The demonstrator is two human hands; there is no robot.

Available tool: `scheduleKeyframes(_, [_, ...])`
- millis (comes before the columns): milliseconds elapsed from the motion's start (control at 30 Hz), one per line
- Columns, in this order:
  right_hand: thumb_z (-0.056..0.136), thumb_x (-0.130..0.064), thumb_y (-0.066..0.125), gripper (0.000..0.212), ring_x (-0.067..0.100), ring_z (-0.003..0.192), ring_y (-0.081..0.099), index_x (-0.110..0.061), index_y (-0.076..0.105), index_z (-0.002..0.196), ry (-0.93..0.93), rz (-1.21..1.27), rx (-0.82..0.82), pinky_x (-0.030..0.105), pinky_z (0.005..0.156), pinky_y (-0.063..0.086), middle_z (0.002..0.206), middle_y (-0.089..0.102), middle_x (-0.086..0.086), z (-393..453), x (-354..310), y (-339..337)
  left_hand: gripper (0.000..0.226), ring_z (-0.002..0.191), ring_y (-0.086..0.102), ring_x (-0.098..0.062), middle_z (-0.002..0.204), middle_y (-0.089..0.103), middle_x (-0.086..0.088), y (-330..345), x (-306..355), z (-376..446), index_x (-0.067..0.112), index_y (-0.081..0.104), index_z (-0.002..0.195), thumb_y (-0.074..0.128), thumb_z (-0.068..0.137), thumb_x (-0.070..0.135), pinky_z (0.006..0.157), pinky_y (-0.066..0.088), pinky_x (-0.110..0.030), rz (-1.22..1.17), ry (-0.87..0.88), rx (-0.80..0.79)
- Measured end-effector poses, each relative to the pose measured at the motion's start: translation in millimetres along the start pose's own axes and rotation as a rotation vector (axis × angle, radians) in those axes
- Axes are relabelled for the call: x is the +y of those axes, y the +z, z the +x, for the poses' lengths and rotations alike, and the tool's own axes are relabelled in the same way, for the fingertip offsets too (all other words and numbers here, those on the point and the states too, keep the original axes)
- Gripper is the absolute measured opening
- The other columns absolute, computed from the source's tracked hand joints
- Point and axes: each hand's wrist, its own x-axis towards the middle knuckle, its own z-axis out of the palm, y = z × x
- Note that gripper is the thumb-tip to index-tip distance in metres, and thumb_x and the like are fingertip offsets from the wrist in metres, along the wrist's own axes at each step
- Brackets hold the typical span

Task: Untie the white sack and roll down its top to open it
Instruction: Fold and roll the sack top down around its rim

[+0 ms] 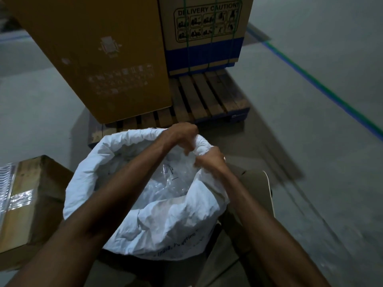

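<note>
Grey warehouse floor (310, 121) lies under the white sack (165, 220), left hand (180, 133) and right hand (209, 160) gripping its rolled rim.

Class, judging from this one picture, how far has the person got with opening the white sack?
Done: the white sack is untied, its mouth gaping over clear plastic inside. In hand: left hand and right hand grip the far rim, rolling it outward. Left: the near edge looks crumpled rather than neatly rolled, so finishing the roll there seems to remain.

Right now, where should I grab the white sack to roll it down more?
Grab the white sack by its thick rolled rim, from above, thumbs outside. The mouth is open and the rim stands up. Both hands, left hand and right hand, already grip the far edge.
</note>
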Motion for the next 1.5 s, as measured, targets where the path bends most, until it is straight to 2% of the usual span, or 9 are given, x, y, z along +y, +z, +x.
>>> scheduleKeyframes(167, [0.075, -0.018, 0.086, 0.044, 0.015, 0.075, 0.062, -0.016, 0.064, 0.113, 0.029, -0.026, -0.235, 0.027, 0.059, 0.046, 0.095, 0.067, 0.005, 15, -10, -33, 0.106, 0.12, 0.049, -0.029, 0.133, 0.051, -0.011, 35, -2, -10, 0.018, 0.035, 0.148, 0.09, 0.059, 0.036, 0.099, 0.044, -0.044, 0.309, 0.319, 0.364])
scheduleKeyframes(333, [0.082, -0.014, 0.08, 0.027, 0.017, 0.072, 0.07, -0.016, 0.067, 0.106, 0.085, 0.295, -0.349, 0.034, 0.07, 0.061, 0.086, 0.071, 0.005, -6, 0, -28, 0.043, 0.098, 0.067, -0.028, 0.109, 0.069, -0.007, 20, 25, -13, 0.018, 0.061, 0.115, 0.075, 0.078, 0.033, 0.074, 0.039, -0.036, 0.186, 0.095, 0.261])
scheduleKeyframes(500, [0.031, -0.069, 0.084, 0.097, 0.019, 0.097, 0.068, -0.03, 0.064, 0.118, 0.156, 0.193, 0.0, 0.043, 0.089, 0.058, 0.112, 0.07, 0.0, 27, 57, 21, 0.039, 0.087, 0.062, -0.023, 0.107, 0.07, -0.006, 12, 32, -12, 0.017, 0.067, 0.116, 0.071, 0.079, 0.029, 0.076, 0.043, -0.038, 0.157, -0.043, -0.004])
scheduleKeyframes(767, [0.074, -0.019, 0.078, 0.051, 0.029, 0.093, 0.069, -0.008, 0.058, 0.119, 0.151, 0.417, -0.037, 0.046, 0.089, 0.06, 0.101, 0.069, 0.013, -16, 21, -20, 0.102, 0.136, 0.04, -0.032, 0.151, 0.042, -0.01, 22, 34, -16, 0.021, 0.037, 0.152, 0.087, 0.064, 0.024, 0.113, 0.033, -0.05, 0.251, 0.402, 0.285])
scheduleKeyframes(900, [0.079, -0.009, 0.072, 0.041, 0.036, 0.108, 0.065, -0.003, 0.066, 0.119, 0.108, 0.55, -0.295, 0.048, 0.103, 0.052, 0.126, 0.067, 0.025, -21, 8, -29, 0.053, 0.116, 0.062, -0.03, 0.126, 0.067, -0.011, 30, 39, -7, 0.012, 0.063, 0.132, 0.076, 0.081, 0.017, 0.095, 0.049, -0.045, 0.086, 0.378, 0.338])
scheduleKeyframes(1000, [0.073, -0.015, 0.083, 0.026, 0.023, 0.087, 0.07, -0.011, 0.07, 0.096, 0.081, 0.436, -0.18, 0.033, 0.076, 0.056, 0.098, 0.073, 0.012, -32, 16, -28, 0.018, 0.088, 0.071, -0.026, 0.095, 0.072, -0.006, 22, 56, -4, 0.012, 0.071, 0.103, 0.068, 0.087, 0.02, 0.073, 0.053, -0.037, 0.162, 0.25, 0.257])
scheduleKeyframes(1067, [0.088, -0.024, 0.076, 0.014, 0.018, 0.085, 0.067, -0.015, 0.07, 0.097, -0.005, 0.287, -0.05, 0.026, 0.065, 0.046, 0.095, 0.071, 0.004, -33, 32, -23, 0.025, 0.077, 0.063, -0.022, 0.087, 0.062, -0.003, 23, 62, -3, 0.016, 0.065, 0.096, 0.078, 0.078, 0.028, 0.067, 0.046, -0.035, 0.195, 0.214, 0.142])
scheduleKeyframes(1367, [0.064, -0.052, 0.076, 0.103, 0.033, 0.132, 0.048, -0.011, 0.031, 0.148, 0.076, 0.19, 0.165, 0.042, 0.102, 0.048, 0.149, 0.037, 0.014, -46, 55, 20, 0.037, 0.089, 0.066, -0.025, 0.108, 0.068, -0.009, 25, 54, 0, 0.015, 0.066, 0.111, 0.081, 0.08, 0.027, 0.066, 0.045, -0.033, 0.156, 0.159, 0.04])
scheduleKeyframes(1500, [0.066, -0.039, 0.067, 0.073, 0.025, 0.105, 0.069, -0.009, 0.06, 0.132, 0.111, 0.482, 0.162, 0.041, 0.09, 0.061, 0.119, 0.07, 0.009, -36, 61, 21, 0.04, 0.097, 0.061, -0.024, 0.117, 0.067, -0.01, 24, 48, -3, 0.014, 0.063, 0.121, 0.074, 0.084, 0.018, 0.077, 0.047, -0.035, 0.108, 0.165, 0.105])
